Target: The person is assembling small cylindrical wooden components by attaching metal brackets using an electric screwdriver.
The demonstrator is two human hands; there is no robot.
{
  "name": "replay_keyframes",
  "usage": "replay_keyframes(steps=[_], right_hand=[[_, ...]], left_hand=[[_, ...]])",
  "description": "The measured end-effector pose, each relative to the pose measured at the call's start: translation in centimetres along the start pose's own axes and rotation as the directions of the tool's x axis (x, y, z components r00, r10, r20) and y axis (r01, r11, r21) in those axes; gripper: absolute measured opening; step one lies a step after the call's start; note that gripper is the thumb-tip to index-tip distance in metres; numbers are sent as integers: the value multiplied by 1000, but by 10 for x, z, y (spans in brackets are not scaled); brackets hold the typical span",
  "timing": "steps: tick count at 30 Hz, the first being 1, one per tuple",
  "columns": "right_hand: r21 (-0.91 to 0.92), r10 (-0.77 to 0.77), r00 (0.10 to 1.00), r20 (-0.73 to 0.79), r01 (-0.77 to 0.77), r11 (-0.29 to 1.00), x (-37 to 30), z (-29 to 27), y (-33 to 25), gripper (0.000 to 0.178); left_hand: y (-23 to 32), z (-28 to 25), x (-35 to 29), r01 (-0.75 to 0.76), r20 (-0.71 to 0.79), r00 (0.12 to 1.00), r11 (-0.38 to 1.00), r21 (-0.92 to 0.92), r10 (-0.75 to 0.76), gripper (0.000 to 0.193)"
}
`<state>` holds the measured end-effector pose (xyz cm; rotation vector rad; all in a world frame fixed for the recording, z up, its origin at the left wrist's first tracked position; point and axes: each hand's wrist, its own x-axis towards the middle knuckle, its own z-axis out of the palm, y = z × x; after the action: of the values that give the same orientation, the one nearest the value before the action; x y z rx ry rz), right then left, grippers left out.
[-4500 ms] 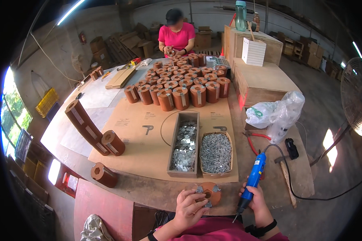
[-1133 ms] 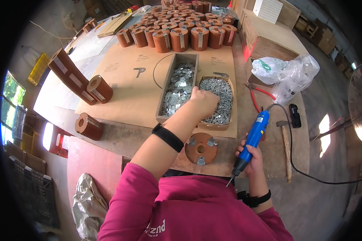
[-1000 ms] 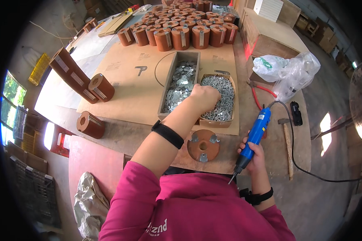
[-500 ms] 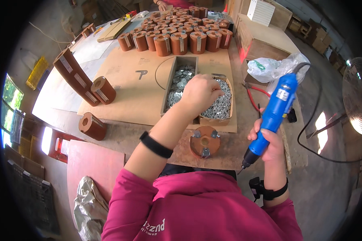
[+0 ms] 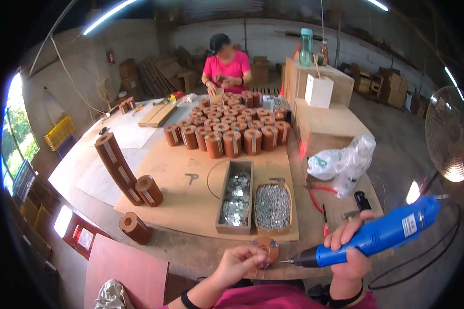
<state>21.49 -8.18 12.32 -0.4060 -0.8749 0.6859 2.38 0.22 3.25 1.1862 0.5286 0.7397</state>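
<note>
My right hand (image 5: 351,260) is wrapped round a blue electric screwdriver (image 5: 371,240), held nearly level with its bit pointing left. The bit ends just beside a short brown-red cylinder (image 5: 269,249) with metal clips on its top, at the table's near edge. My left hand (image 5: 242,261) is closed in a pinch over that cylinder's left side and hides part of it. Whatever sits between its fingertips is too small to make out. Beyond stand a grey tray of flat metal clips (image 5: 220,212) and a cardboard box of screws (image 5: 273,206).
Many similar cylinders (image 5: 222,144) crowd the far table. A leaning stack (image 5: 117,165) and two single ones stand at left. Red-handled pliers (image 5: 317,200), plastic bags (image 5: 340,162) and a wooden box (image 5: 319,123) lie right. A co-worker (image 5: 227,64) sits opposite. The screwdriver's cable hangs at right.
My left hand has moved from the screw box toward me, down to the clipped cylinder. The screwdriver has swung from upright to nearly level, its bit closer to the cylinder. The view has tilted up.
</note>
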Motion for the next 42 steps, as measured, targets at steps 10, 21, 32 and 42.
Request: replay_keyframes(steps=[10,21,32,42], right_hand=[[160,61,995,73,-73,984,-10,-3,31,64],[281,14,993,115,-46,958,-10,-21,31,60],[194,15,973,229,-61,979,-14,-17,29,60],[-3,103,922,373,-110,994,-4,-9,36,56]], left_hand=[[-33,-5,-20,4,-158,986,937,-348,-62,9],[-33,2,-13,54,-58,995,942,-333,-78,9],[-19,3,-16,68,-49,997,997,40,-66,8],[7,3,6,-484,319,857,421,767,404,15]])
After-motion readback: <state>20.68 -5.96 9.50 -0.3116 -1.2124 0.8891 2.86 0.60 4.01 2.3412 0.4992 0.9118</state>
